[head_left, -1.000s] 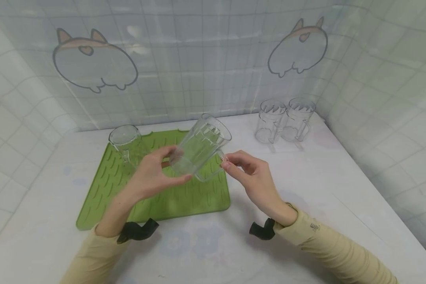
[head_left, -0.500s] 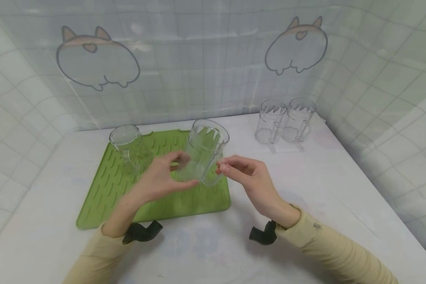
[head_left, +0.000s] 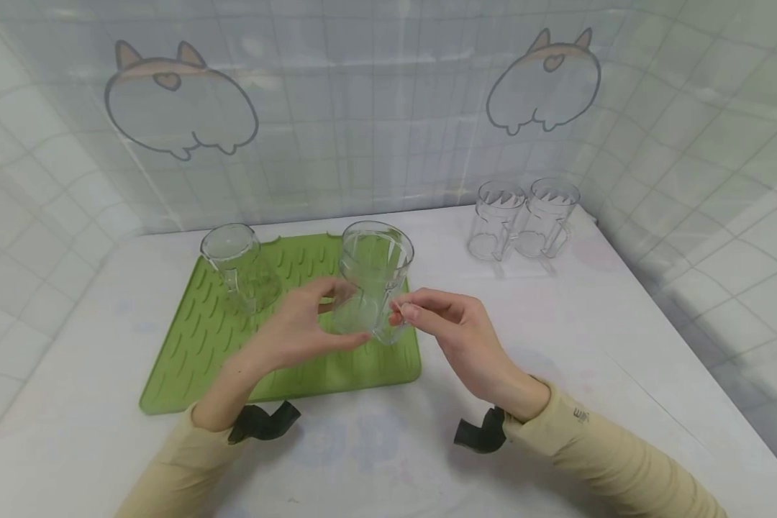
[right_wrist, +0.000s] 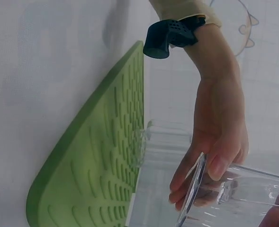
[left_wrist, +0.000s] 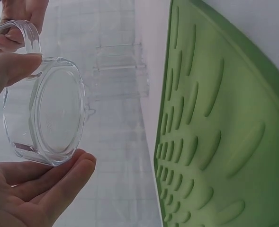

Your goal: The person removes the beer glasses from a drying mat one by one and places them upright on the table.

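Note:
A clear glass mug (head_left: 374,262) hangs nearly upright above the right part of the green ridged mat (head_left: 197,360), its open rim up. My left hand (head_left: 298,324) holds it low down, thumb on one side and fingers on the other, near the base. With thumb and fingertips my right hand (head_left: 456,331) pinches the handle. In the left wrist view the mug's round base (left_wrist: 61,111) stands apart from the mat. Another clear mug (head_left: 236,262) stands on the mat's back left, apparently upside down, its handle facing me.
Two more clear mugs, the nearer one (head_left: 492,223) and its neighbour (head_left: 544,219), stand close together at the back right of the white table (head_left: 388,460). A tiled-pattern backdrop (head_left: 362,108) rises behind and along both sides.
The held mug has turned from a rightward tilt to nearly upright and sunk slightly. My left hand has moved a little to the right; my right hand keeps its pinch on the handle.

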`<state>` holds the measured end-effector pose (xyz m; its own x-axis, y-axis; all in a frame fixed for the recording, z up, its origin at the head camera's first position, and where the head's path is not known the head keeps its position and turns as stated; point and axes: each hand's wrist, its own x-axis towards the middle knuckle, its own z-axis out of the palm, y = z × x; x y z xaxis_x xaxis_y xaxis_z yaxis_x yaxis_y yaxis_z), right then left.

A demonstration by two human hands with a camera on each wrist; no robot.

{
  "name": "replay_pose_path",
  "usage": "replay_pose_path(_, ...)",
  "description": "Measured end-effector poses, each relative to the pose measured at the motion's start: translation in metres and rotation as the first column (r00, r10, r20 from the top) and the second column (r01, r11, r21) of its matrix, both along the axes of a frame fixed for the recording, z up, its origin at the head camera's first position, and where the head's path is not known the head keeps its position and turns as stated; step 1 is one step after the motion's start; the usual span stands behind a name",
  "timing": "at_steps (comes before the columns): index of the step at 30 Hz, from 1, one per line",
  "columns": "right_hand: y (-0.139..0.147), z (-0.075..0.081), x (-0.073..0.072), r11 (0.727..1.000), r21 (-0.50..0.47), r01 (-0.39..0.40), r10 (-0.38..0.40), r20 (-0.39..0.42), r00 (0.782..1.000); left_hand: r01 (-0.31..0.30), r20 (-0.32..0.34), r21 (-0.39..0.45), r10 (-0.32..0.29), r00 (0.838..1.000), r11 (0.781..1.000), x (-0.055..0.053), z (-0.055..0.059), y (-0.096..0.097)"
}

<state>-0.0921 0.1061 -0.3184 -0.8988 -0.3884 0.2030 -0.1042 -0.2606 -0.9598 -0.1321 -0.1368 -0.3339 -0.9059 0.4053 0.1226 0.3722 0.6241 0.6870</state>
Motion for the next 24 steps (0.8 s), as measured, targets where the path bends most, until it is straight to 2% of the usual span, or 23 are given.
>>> replay_pose_path(16, -0.0017, 0.0003, 0.0008, 0.996, -0.039, -0.078, 0.081, 0.072, 0.994, -0.014, 0.007, -0.032, 0.015, 1.0, 0.999, 0.0017, 0.0008, 0.0002)
replay_pose_path(20, -0.0022, 0.0009, 0.0019, 0.994, -0.035, -0.105, 0.108, 0.088, 0.99, 0.003, 0.011, -0.009, -0.003, 1.0, 1.0, 0.0018, 0.0002, 0.0)
replay_pose_path(24, -0.0007, 0.0003, 0.0054, 0.993, -0.018, -0.119, 0.12, 0.088, 0.989, 0.046, 0.017, 0.03, -0.047, 0.999, 0.998, 0.0031, -0.0023, 0.0022)
